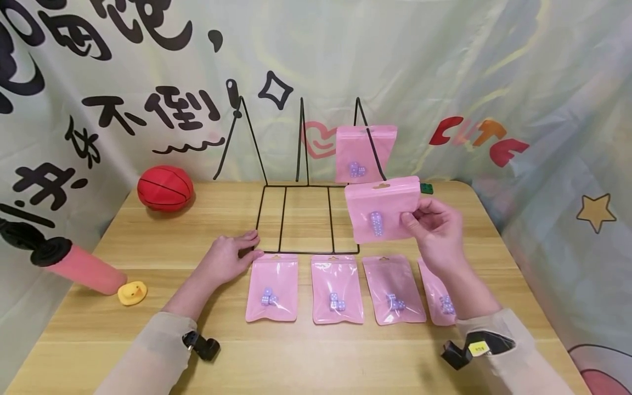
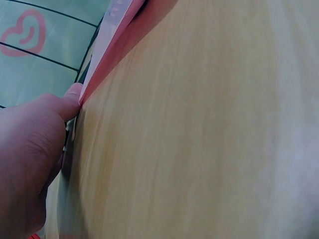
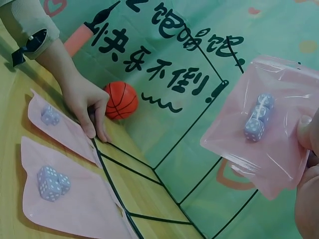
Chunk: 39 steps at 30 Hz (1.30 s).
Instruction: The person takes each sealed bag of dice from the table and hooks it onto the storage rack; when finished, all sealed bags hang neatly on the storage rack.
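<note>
My right hand (image 1: 439,233) pinches a pink zip bag (image 1: 362,211) by its right edge, holding it up before the right prong of a black wire display rack (image 1: 306,253). Dice show through the bag's clear front, stacked in a line. Another pink bag (image 1: 351,151) with dice hangs on that right prong by its top slot. At the rack's front left corner, my left hand (image 1: 224,258) grips the base wire between thumb and fingers. Its thumb is right at the top edge of the leftmost lying bag (image 1: 271,277).
More pink dice bags (image 1: 337,277) lie in a row in front of the rack. A red toy basketball (image 1: 165,188) sits at back left. Nearer on the left are a pink bottle (image 1: 89,269) and a yellow duck (image 1: 132,293). A small green block (image 1: 427,188) lies behind my right hand.
</note>
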Motion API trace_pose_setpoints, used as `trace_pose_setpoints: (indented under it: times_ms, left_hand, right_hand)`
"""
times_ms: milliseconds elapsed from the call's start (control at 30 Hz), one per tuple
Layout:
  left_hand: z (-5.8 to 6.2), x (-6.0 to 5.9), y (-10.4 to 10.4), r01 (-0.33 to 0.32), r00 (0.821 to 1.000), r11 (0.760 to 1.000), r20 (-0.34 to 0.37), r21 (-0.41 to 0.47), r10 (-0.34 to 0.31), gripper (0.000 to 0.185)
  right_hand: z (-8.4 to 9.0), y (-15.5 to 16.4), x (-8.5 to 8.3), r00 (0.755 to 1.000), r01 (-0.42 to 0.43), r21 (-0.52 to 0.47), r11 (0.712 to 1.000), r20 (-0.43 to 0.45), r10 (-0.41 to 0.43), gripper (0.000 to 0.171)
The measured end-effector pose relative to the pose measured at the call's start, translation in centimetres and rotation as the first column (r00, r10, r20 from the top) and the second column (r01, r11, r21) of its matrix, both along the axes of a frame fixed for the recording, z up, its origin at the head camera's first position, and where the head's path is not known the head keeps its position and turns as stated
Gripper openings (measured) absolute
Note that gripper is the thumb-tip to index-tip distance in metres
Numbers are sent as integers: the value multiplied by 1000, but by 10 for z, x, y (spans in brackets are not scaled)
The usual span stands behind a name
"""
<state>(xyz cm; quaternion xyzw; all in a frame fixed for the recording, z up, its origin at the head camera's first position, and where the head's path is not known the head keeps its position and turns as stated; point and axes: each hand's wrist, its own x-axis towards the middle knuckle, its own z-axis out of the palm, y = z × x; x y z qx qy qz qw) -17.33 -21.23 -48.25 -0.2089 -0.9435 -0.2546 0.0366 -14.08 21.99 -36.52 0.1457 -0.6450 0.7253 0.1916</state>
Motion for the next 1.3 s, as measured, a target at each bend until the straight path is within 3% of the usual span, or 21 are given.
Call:
trace_pose_setpoints:
  times_ms: [367, 667, 1000, 1167, 1300]
  left_hand:
    - [0, -1, 0, -6, 1000, 1000, 11, -1, 6, 48]
    - [0, 0, 0, -23, 999, 1000, 27, -6, 24, 49]
    - [2, 0, -1, -27, 999, 1000, 35, -2, 27, 49]
    - [0, 0, 0, -19, 1000, 1000, 16, -1, 19, 48]
    - [-1, 0, 1, -20, 1000, 1000, 9, 0, 20, 48]
  right_hand:
    - [-1, -4, -2, 990, -100, -96, 990, -113, 89, 21]
    - [-2, -4, -1, 975, -169, -133, 977, -166, 147, 10]
    - [2, -7, -9, 996, -41, -78, 996, -85, 34, 6]
    - [-2, -11, -17, 992, -103, -178, 979, -89, 88, 9]
    - [-4, -16, -21, 986, -151, -272, 950, -104, 127, 23]
